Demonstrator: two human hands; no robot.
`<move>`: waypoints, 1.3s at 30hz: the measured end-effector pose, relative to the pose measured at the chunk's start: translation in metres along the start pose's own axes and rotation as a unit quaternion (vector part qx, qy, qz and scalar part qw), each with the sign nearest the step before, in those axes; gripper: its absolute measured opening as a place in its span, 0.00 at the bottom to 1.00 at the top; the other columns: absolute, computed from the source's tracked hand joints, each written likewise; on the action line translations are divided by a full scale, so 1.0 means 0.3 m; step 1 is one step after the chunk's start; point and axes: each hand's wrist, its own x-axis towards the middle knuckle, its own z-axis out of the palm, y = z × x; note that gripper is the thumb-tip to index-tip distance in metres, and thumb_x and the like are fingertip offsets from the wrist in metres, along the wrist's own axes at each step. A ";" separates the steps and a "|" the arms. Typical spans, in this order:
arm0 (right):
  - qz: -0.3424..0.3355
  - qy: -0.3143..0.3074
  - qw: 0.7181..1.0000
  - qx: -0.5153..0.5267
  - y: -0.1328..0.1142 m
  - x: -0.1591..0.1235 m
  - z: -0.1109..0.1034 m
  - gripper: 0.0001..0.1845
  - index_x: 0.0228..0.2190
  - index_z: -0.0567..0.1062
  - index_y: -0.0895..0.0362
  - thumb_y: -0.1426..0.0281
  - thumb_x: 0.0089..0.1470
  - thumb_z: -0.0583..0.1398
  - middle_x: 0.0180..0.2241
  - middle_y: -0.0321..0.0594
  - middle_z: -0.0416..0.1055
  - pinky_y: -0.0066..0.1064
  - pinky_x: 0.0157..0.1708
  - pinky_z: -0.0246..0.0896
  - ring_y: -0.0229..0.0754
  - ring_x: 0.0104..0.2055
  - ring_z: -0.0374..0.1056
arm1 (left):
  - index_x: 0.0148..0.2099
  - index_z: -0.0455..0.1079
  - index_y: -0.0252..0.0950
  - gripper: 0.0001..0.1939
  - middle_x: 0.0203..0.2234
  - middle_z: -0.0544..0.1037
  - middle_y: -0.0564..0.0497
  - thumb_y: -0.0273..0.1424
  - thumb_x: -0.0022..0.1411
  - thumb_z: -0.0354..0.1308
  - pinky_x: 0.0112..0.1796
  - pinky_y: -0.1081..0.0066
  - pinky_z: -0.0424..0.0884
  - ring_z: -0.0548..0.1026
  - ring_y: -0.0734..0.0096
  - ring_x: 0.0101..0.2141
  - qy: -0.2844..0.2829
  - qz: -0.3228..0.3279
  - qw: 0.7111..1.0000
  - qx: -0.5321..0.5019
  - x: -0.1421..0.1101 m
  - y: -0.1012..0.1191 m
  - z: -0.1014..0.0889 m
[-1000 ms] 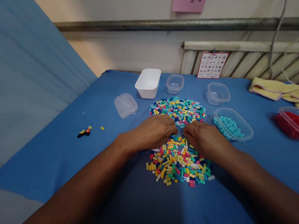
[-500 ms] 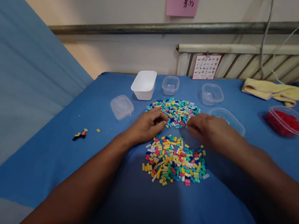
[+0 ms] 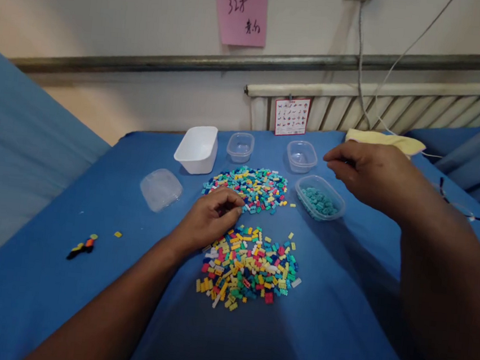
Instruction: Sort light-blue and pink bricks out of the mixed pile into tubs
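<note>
My left hand [image 3: 214, 217] rests on the cloth at the left of two piles of small toy bricks, fingers curled and thumb close to them. Whatever is between those fingertips is hidden. Beyond it spreads the far pile of mixed bricks [image 3: 260, 185], mostly teal, blue and yellow; nearer me lies a second pile [image 3: 252, 266] with many yellow ones. My right hand [image 3: 364, 169] is raised, thumb and fingers pinched together; I cannot make out anything in the pinch. Just left of and below it sits a clear tub [image 3: 339, 212] of teal bricks [image 3: 318, 200].
At the back stand a white tub [image 3: 200, 156] and two clear tubs, one left [image 3: 240, 149] and one right [image 3: 302, 157]. A clear lid [image 3: 160, 189] lies at left, near a small black-and-orange brick piece [image 3: 82, 247]. A yellow cloth [image 3: 383, 140] lies behind my right hand.
My right hand has moved away from the far pile, up and right past the teal tub. My left hand stays by the piles. The view has turned right; my right arm now covers the red bricks.
</note>
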 end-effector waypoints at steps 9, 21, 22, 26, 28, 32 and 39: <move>0.010 0.093 0.995 0.019 -0.068 -0.024 -0.076 0.11 0.44 0.86 0.51 0.67 0.65 0.63 0.39 0.40 0.85 0.41 0.41 0.70 0.51 0.38 0.80 | 0.50 0.79 0.36 0.09 0.47 0.82 0.47 0.25 0.72 0.60 0.47 0.66 0.76 0.79 0.71 0.40 -0.048 0.120 0.992 -0.008 0.266 0.190 0.214; -0.056 0.018 0.998 0.034 -0.170 -0.031 0.036 0.12 0.43 0.85 0.52 0.65 0.67 0.61 0.39 0.42 0.85 0.39 0.39 0.66 0.52 0.40 0.80 | 0.46 0.82 0.36 0.09 0.39 0.84 0.50 0.25 0.68 0.61 0.42 0.66 0.74 0.80 0.67 0.38 -0.105 -0.014 0.979 0.173 0.207 0.051 -0.031; -0.078 -0.031 0.995 0.052 -0.199 -0.032 0.085 0.12 0.45 0.85 0.51 0.64 0.68 0.60 0.41 0.41 0.85 0.38 0.40 0.67 0.51 0.41 0.80 | 0.46 0.82 0.37 0.08 0.40 0.84 0.49 0.26 0.68 0.62 0.42 0.65 0.74 0.80 0.65 0.39 -0.107 -0.022 0.973 0.201 0.167 0.030 -0.049; -0.130 -0.135 0.977 0.101 -0.291 -0.054 0.290 0.15 0.49 0.83 0.53 0.70 0.71 0.57 0.48 0.43 0.85 0.37 0.49 0.67 0.51 0.51 0.79 | 0.50 0.81 0.37 0.11 0.43 0.82 0.46 0.27 0.72 0.57 0.48 0.60 0.75 0.79 0.59 0.46 -0.113 -0.006 0.957 0.269 0.038 -0.019 -0.046; -0.136 -0.155 0.974 0.093 -0.311 -0.071 0.362 0.15 0.53 0.81 0.54 0.71 0.70 0.58 0.52 0.46 0.83 0.39 0.53 0.67 0.52 0.54 0.78 | 0.54 0.79 0.36 0.13 0.45 0.81 0.44 0.29 0.73 0.58 0.52 0.58 0.74 0.78 0.57 0.49 -0.093 0.016 0.957 0.276 0.004 -0.022 -0.018; -0.143 -0.151 0.975 0.073 -0.310 -0.086 0.423 0.17 0.56 0.79 0.55 0.72 0.68 0.61 0.55 0.49 0.82 0.44 0.61 0.64 0.54 0.58 0.75 | 0.54 0.78 0.34 0.13 0.47 0.79 0.40 0.33 0.74 0.58 0.52 0.55 0.73 0.76 0.54 0.49 -0.100 0.053 0.937 0.330 -0.008 -0.009 0.037; -0.126 -0.154 0.976 0.089 -0.309 -0.084 0.429 0.17 0.56 0.79 0.56 0.71 0.67 0.62 0.54 0.49 0.81 0.45 0.58 0.67 0.56 0.57 0.75 | 0.46 0.81 0.35 0.13 0.40 0.77 0.42 0.33 0.76 0.55 0.45 0.57 0.72 0.76 0.55 0.43 -0.136 0.039 0.917 0.373 -0.003 0.004 0.029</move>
